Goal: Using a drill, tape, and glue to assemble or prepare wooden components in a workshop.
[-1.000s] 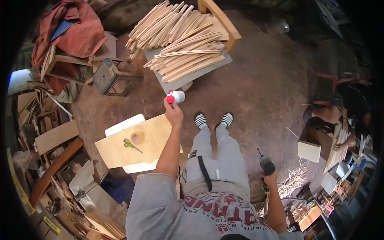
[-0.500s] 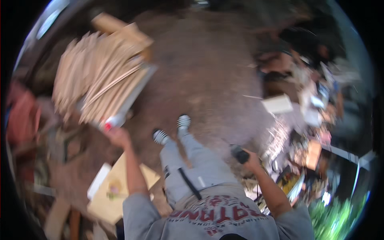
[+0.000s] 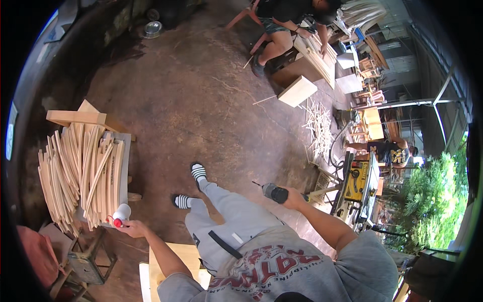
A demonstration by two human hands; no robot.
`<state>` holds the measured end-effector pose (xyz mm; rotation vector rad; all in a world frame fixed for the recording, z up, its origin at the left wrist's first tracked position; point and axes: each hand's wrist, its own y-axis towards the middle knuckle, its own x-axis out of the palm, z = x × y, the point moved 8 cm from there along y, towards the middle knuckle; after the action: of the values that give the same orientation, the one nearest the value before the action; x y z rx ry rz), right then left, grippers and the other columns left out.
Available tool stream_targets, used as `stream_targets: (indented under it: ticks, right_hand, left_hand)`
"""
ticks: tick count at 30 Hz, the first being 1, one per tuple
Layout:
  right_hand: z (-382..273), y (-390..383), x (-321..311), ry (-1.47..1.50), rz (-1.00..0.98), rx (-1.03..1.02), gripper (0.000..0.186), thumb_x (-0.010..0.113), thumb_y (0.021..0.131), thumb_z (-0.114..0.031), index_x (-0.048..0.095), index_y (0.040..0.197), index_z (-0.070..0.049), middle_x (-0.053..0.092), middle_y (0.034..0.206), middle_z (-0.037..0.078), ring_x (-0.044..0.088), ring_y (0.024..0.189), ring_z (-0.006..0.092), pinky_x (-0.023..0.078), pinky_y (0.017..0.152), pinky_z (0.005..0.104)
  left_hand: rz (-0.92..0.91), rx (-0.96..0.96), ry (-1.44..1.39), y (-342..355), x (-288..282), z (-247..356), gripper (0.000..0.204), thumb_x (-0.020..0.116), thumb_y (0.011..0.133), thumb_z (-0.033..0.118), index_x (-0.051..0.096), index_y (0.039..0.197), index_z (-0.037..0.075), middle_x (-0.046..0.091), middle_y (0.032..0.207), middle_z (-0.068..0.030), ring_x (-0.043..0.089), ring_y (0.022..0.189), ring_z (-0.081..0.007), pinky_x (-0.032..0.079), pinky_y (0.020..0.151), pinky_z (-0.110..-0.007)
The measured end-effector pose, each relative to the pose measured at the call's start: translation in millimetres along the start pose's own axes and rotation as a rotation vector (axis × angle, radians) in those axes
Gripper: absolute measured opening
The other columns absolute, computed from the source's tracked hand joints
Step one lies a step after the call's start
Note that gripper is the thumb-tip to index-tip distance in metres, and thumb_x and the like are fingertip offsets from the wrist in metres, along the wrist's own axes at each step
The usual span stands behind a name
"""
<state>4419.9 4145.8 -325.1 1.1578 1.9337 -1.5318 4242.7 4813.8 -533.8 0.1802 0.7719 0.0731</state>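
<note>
My left hand [image 3: 135, 229] is closed around a white bottle with a red cap [image 3: 122, 213]. It is held by the near end of a pile of thin wooden strips [image 3: 85, 171]; whether the bottle touches the strips I cannot tell. In my right hand [image 3: 296, 199] is a dark cordless drill [image 3: 275, 193], its thin bit pointing left, over the floor in front of my legs. The fingers on its grip are partly hidden.
A light board [image 3: 173, 251] is beside my left arm. A yellow table saw [image 3: 356, 181] stands at the right. Farther off, a seated person [image 3: 282, 35] handles wooden strips, near a pale block [image 3: 298, 91] and scattered offcuts [image 3: 318, 126]. A stool [image 3: 89, 267] stands lower left.
The view has swung right and sharpened; the strip pile now sits lower left, and the seated person and table saw show clearly. Both hands still hold the bottle and drill.
</note>
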Motion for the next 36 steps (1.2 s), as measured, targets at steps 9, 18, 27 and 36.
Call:
stream_targets:
  ticks: [9,18,27,36]
  right_hand:
    - [18.3,-18.0,3.8,-0.069,0.06,0.025,0.044,0.073,0.076,-0.031,0.07,0.115,-0.013,0.07,0.101,0.024,0.066,0.097,0.0444,0.054,0.083,0.0496]
    - [18.1,-17.6,2.0,-0.006,0.05,-0.035,0.049,0.075,0.076,-0.032,0.069,0.12,-0.012,0.069,0.108,0.024,0.065,0.102,0.0441,0.054,0.086,0.0475]
    - [10.2,6.2,-34.4,-0.056,-0.034,-0.048,0.04,0.069,0.078,-0.031,0.07,0.115,-0.016,0.071,0.103,0.023,0.066,0.099,0.0443,0.054,0.084,0.0502]
    - [-5.9,120.6,-11.7,-0.321,-0.21,-0.232,0.036,0.068,0.075,-0.021,0.071,0.11,-0.014,0.071,0.102,0.024,0.068,0.099,0.0419,0.054,0.084,0.0507]
  left_hand:
    - [-0.147,-0.029,0.025,4.1,-7.1,-1.3,0.054,0.056,0.102,0.032,0.047,0.147,0.005,0.069,0.11,-0.0216,0.067,0.094,-0.037,0.052,0.079,-0.044]
    - [-0.306,-0.137,0.107,10.8,-12.9,-6.7,0.059,0.057,0.097,0.031,0.044,0.15,0.006,0.069,0.113,-0.0189,0.067,0.101,-0.0358,0.05,0.086,-0.046]
    - [-0.146,-0.129,0.15,-12.5,-74.1,-76.9,0.046,0.062,0.095,0.031,0.06,0.133,0.005,0.071,0.103,-0.0144,0.068,0.084,-0.0309,0.052,0.075,-0.044]
    - [-0.279,-1.381,-1.416,-245.1,-156.3,-92.6,0.018,0.054,0.104,0.019,0.066,0.113,0.008,0.064,0.079,0.0035,0.037,0.045,-0.0051,0.033,0.046,-0.024]
